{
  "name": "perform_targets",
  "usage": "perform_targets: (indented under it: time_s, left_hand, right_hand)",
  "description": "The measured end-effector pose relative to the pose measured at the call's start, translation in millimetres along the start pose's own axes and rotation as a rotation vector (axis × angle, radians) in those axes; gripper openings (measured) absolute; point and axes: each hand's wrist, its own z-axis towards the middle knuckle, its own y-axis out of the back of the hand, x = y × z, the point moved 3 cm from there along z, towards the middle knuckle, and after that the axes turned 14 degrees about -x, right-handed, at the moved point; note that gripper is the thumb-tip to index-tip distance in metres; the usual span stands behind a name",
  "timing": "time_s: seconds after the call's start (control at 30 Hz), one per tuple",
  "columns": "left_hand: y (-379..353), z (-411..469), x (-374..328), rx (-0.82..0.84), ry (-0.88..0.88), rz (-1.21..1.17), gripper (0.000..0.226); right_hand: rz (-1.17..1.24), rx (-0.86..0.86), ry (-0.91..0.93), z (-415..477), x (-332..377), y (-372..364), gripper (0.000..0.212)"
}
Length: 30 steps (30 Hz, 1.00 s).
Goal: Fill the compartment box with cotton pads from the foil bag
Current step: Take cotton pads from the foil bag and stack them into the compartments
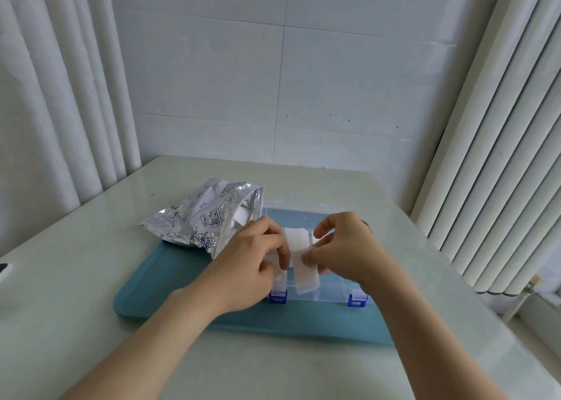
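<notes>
A crinkled silver foil bag (202, 217) with blue drawings lies open on the left of a teal mat, white pads showing in its mouth. The clear compartment box (331, 292) with two blue latches sits on the mat's right half. Over the box, my left hand (255, 266) and my right hand (346, 248) both pinch white cotton pads (300, 254). One strip of pad hangs down between the hands toward the box's front compartments. My hands hide most of the box's inside.
The teal mat (158, 287) lies on a pale glossy table (91, 323). White curtains hang at left and right, a tiled wall stands behind. A dark-and-white object (4, 270) pokes in at the table's left edge.
</notes>
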Motion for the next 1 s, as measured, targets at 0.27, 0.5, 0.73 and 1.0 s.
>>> perform_targets:
  time_s: [0.27, 0.5, 0.73, 1.0]
  left_hand:
    - [0, -1, 0, -0.019, -0.069, 0.044, 0.025]
    - [4, -2, -3, -0.086, -0.040, 0.031, 0.014]
    - [3, -2, 0, -0.104, -0.026, -0.012, 0.019]
    - [4, -1, 3, -0.150, -0.120, 0.035, 0.048]
  right_hand:
    - [-0.282, -0.065, 0.111, -7, -3, -10, 0.040]
    - [-0.348, -0.017, 0.202, 0, -7, -18, 0.023]
    - [-0.424, -0.006, 0.280, 1, -10, -31, 0.018]
    - [-0.355, 0.035, 0.340, -1, -4, -29, 0.024]
